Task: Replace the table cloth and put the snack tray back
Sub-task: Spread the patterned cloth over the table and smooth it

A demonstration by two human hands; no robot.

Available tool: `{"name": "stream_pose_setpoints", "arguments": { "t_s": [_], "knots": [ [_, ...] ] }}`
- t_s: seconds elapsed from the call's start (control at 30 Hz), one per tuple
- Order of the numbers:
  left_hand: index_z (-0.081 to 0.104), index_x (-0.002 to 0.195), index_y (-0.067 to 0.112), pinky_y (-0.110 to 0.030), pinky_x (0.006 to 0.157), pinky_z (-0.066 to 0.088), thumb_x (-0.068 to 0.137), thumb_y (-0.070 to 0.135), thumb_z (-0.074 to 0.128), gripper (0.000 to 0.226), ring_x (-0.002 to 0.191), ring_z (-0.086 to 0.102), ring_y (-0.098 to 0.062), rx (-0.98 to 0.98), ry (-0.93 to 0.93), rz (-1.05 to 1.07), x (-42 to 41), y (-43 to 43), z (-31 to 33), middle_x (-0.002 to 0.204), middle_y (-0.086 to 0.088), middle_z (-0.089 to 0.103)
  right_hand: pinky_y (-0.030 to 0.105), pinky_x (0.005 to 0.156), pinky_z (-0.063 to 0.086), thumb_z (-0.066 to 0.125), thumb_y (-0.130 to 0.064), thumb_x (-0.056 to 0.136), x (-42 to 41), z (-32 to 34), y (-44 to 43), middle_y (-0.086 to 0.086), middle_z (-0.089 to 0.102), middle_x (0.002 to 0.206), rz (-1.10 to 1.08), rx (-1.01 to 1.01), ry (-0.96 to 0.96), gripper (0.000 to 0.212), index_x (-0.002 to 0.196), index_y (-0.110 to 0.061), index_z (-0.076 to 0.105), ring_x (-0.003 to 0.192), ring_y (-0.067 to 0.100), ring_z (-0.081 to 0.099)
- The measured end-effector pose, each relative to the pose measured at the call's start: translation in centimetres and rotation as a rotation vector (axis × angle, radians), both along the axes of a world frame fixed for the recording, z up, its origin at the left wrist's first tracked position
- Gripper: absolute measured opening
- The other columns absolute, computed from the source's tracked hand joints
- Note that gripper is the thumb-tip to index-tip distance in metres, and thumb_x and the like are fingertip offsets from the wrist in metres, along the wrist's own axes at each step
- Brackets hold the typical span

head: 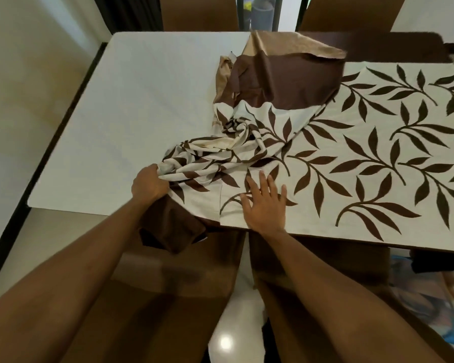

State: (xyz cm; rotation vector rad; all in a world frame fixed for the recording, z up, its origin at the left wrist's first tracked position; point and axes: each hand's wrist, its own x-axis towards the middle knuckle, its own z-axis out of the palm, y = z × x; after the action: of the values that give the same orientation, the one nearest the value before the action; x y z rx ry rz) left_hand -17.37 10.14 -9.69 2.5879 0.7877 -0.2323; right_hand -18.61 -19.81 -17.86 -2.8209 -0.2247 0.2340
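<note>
Leaf-printed table cloth bunched in left hand, right hand flat.

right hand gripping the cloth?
No, the right hand lies flat, fingers spread, on the leaf-patterned cloth; the left hand grips the bunched part.

table cloth — cut off at right edge | left hand — fingertips hidden in folds

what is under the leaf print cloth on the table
The white table top shows bare on the left and likely runs on under the cloth; where it lies spread or bunched, the surface beneath is hidden.
</note>
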Motion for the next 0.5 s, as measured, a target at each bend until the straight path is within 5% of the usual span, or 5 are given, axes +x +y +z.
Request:
{"name": "stream_pose_setpoints", "arguments": {
  "t_s": [0.17,0.33,0.5],
  "knots": [
    [0.067,0.101,0.007,-0.037,0.078,0.043,0.062,0.039,0.052,0.052,0.102,0.063,-0.042,-0.135,0.003,0.029,-1.2,10.7,1.1,0.106,-0.021,0.069,0.056,0.125,-0.002,0.021,-0.063,0.1,-0.3,0.4,1.2,-0.004,0.006,0.171,-0.06,-0.039,-0.006,0.063,0.158,-0.04,0.018,0.157,0.021,0.0],
    [0.065,0.109,0.012,-0.038,0.08,0.047,0.052,0.037,0.082,0.065,0.098,0.061,-0.031,-0.325,0.057,0.026,-2.4,17.0,1.4,0.106,-0.01,0.066,0.055,0.125,-0.003,0.031,-0.058,0.099,0.1,0.8,2.1,-0.004,0.009,0.17,-0.127,-0.065,0.039,0.059,0.154,-0.04,0.021,0.157,0.021,0.002],
    [0.065,0.092,0.025,-0.022,0.065,0.047,0.072,0.03,0.088,0.031,0.084,0.062,-0.009,-0.632,0.045,0.073,-3.1,18.9,1.1,0.093,0.007,0.066,0.064,0.12,0.012,0.047,-0.045,0.098,1.0,1.8,4.8,0.006,0.027,0.164,-0.257,-0.034,0.064,0.053,0.147,-0.026,0.039,0.153,0.03,0.02]
  ]
}}
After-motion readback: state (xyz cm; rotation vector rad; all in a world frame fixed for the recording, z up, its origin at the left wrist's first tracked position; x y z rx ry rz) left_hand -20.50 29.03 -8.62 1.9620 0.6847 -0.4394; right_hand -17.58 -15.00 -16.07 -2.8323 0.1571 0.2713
